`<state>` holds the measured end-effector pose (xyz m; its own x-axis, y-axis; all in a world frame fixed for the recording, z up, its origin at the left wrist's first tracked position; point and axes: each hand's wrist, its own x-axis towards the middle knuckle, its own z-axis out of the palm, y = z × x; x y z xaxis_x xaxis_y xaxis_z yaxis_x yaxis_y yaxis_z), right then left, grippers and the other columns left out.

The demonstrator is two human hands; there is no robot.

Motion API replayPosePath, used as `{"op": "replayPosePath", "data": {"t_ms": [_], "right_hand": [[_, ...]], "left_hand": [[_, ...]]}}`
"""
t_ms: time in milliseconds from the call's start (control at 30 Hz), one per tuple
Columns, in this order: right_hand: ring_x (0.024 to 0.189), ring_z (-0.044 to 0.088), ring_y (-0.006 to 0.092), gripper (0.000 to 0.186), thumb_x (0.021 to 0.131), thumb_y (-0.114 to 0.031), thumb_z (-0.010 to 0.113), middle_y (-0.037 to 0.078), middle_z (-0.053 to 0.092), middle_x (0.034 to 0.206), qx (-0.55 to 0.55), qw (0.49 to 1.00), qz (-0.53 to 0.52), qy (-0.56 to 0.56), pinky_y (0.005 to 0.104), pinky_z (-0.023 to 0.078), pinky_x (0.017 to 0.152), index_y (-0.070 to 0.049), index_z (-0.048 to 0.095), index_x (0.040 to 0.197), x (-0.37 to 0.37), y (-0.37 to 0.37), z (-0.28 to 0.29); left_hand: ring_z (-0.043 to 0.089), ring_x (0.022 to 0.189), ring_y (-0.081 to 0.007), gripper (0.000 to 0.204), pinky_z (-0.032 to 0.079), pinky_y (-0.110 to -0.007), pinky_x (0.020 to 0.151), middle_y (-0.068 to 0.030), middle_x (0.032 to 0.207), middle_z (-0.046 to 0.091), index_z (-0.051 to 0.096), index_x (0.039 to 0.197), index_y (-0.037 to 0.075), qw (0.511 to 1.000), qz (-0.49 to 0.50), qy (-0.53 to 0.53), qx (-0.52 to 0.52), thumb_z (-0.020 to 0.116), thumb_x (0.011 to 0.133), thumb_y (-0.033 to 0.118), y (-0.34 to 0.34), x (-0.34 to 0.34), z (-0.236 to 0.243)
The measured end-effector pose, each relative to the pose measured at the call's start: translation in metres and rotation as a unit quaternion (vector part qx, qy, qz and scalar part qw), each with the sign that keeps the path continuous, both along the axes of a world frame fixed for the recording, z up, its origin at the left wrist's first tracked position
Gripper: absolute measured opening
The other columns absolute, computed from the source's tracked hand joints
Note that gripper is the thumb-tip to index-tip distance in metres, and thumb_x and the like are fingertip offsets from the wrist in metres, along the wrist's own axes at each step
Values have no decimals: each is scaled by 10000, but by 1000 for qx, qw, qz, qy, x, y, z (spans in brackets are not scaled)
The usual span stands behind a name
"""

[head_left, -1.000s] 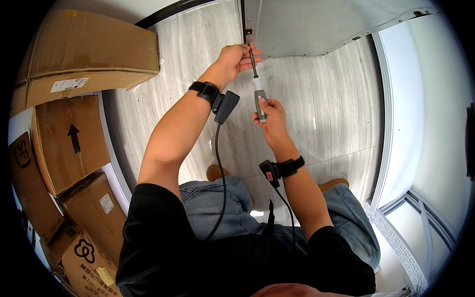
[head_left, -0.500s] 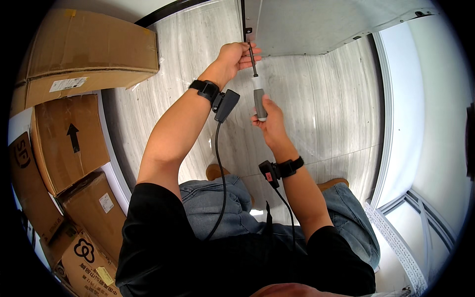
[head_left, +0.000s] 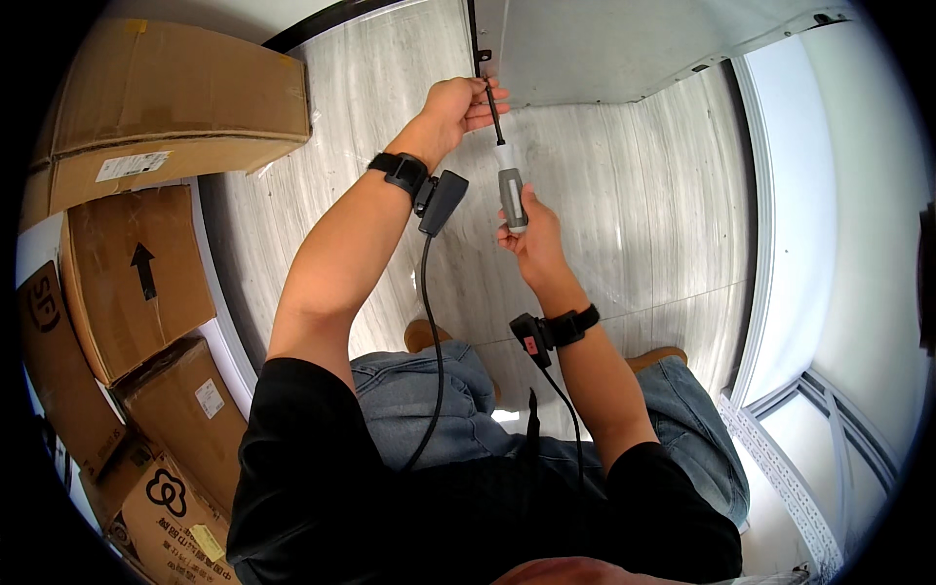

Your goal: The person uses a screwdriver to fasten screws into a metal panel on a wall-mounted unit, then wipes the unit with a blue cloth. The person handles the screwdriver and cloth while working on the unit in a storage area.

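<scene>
Screwdriver (head_left: 504, 158) just past twelve o'clock — likely light, rigid; right hand (head_left: 536, 232) wraps its grey handle (head_left: 511, 195), the best hold. Left hand (head_left: 456, 109) fans at the shaft (head_left: 494, 115) — pinching, can't tell.

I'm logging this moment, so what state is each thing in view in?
Grey-handled screwdriver with dark metal shaft: held, shaft pointing away from the person.
Right hand: closed around the screwdriver's handle.
Left hand: fingers extended at the shaft's far end; whether pinching it, unclear.
Black left wrist strap: fastened.
Black right wrist strap: fastened.
Large brown cardboard box: no open flap showing.
</scene>
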<state>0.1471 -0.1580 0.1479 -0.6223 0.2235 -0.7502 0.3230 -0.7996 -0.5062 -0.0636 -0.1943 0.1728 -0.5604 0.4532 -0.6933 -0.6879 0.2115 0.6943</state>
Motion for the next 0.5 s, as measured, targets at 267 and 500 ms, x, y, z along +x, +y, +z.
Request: {"op": "replayPosePath", "data": {"t_ms": [267,500], "right_hand": [[566,506,123,448,917,-430,554,56,543,786,39,999,4,-4,260,443,532,-4,516,1046,-1,-2,6],[576,510,125,372,927,-387,555,47,536,771,53,998,-10,-24,266,452,545,-21,534,994,-3,-4,9]], "left_hand": [[637,968,-208,294,502,-315,844,-113,1112,638,537,1173,10,1000,-7,8,-1,361,980,146,-1,0,-2],[637,965,-200,288,503,-312,840,-110,1111,638,534,1168,12,1000,-4,6,-8,356,978,135,2,2,3]]}}
